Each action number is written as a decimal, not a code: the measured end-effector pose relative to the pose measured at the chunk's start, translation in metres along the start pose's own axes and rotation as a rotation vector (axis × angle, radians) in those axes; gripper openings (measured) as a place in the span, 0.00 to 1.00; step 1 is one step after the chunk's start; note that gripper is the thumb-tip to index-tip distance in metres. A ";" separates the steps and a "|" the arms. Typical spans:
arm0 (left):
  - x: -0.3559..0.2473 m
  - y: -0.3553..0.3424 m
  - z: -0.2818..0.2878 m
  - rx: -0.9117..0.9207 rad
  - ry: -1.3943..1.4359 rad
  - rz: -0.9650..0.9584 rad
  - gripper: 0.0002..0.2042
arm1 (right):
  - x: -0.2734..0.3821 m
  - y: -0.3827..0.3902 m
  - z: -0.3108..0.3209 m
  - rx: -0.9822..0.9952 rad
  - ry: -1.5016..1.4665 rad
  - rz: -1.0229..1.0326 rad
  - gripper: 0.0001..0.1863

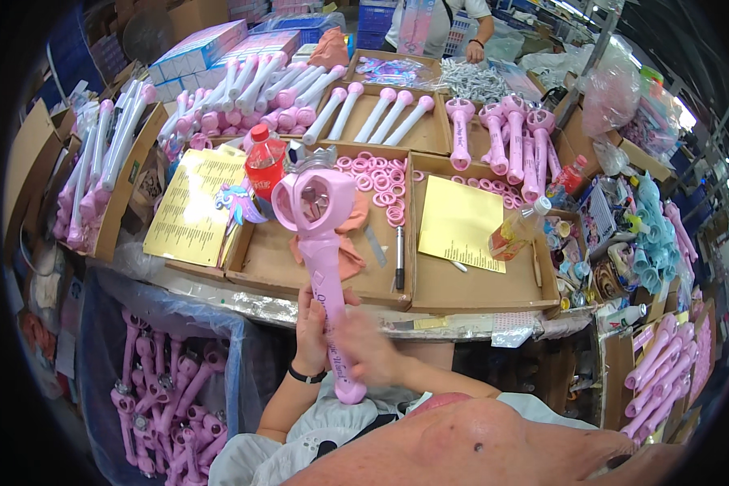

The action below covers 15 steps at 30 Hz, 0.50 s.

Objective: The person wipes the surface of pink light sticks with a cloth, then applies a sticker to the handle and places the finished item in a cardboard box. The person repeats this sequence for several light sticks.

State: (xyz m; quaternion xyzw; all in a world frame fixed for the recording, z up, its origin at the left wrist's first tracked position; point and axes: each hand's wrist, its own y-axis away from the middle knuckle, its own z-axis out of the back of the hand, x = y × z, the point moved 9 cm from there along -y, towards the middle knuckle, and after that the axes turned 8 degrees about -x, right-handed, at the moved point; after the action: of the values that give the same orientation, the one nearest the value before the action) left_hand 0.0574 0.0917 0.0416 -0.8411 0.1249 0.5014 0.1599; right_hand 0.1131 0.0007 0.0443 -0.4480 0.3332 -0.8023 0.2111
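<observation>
A pink toy wand [324, 271] stands nearly upright before me, its wide openwork head at the top and its handle end down by my lap. My left hand [309, 334] is closed around the handle from the left side. My right hand [368, 344] is at the lower handle on the right, smeared by motion, so its finger grip cannot be made out. Behind the wand lies orange cloth [350, 257] in a cardboard tray [279, 263]. A red-capped bottle [265, 162] stands just left of the wand's head.
Pink rings [377, 174], a black marker [399, 257] and yellow sheets [462, 223] lie in the trays. White-and-pink wand sticks [251, 85] are piled at the back left. A lined bin [239, 356] at lower left holds several wands. Another person's hand [475, 52] shows far off.
</observation>
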 end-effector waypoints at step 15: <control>0.022 -0.001 0.027 -0.118 0.142 0.066 0.16 | -0.047 0.066 -0.034 0.148 -0.304 -0.941 0.38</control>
State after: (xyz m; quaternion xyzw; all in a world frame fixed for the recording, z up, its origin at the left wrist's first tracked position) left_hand 0.0467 0.1020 0.0099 -0.8779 0.1340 0.4519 0.0843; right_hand 0.1101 -0.0034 -0.0434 -0.6456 0.0025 -0.7575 -0.0965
